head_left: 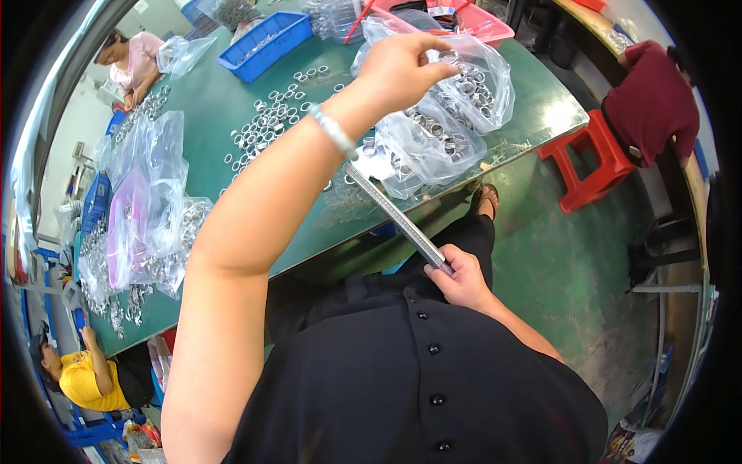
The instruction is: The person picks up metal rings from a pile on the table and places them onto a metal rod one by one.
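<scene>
My left hand (403,71) is stretched over the far part of the table, thumb and index finger closed on a silvery metal ring (448,56). Just past and below it lies an open clear plastic bag (501,93) filled with similar rings. Another clear bag of rings (417,158) sits nearer, by the table edge. Close to my body, my right hand (464,280) grips the lower end of a long metal rod (398,219) with fine markings, like a ring sizing stick. The rod slants up to the left, its far end near my left wrist.
Loose rings (270,116) are scattered over the green table (220,93). A blue bin (267,46) and a pink tray (495,29) stand at the back, bagged metal parts (151,209) at left. A red stool (591,162) stands right. Three other people are around.
</scene>
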{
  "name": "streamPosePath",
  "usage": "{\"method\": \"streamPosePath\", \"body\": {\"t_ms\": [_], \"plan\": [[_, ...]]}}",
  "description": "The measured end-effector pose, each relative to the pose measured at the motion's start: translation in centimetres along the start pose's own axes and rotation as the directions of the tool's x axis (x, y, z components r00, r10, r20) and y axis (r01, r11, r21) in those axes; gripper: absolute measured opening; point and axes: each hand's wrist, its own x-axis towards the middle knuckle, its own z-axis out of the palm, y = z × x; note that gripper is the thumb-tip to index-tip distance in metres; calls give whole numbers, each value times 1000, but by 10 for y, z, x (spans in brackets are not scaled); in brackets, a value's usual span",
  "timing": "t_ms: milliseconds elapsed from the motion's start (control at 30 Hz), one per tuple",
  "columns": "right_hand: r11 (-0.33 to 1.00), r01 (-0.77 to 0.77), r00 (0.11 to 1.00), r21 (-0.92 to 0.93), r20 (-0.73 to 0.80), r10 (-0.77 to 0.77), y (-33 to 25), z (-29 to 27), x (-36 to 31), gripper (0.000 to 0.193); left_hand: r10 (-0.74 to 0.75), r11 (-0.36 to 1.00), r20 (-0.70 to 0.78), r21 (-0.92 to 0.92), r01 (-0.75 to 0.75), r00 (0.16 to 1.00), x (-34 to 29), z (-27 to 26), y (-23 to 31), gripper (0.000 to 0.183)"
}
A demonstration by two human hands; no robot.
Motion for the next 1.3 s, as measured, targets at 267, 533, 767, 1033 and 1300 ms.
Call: {"method": "streamPosePath", "body": {"t_ms": [267,533,767,1033,1300], "plan": [[1000,-29,999,4,-21,30,7,-7,-7,16,-192,282,521,-782,556,831,15,-15,-27,40],[1000,10,1000,-9,24,-10,2,-1,1,15,-219,14,486,-866,500,846,-55,-67,-60,40],[1000,13,998,3,54,-14,-3,15,4,14,-382,49,322,-929,367,866,-138,-113,-69,37],[997,-67,996,33,63,65,-7,24,4,12,-581,721,-215,-584,374,785,-230,-205,-74,32],[1000,-29,993,8,114,28,-13,35,14,12,-325,600,-568,494,629,756,-297,-249,-116,25]]}}
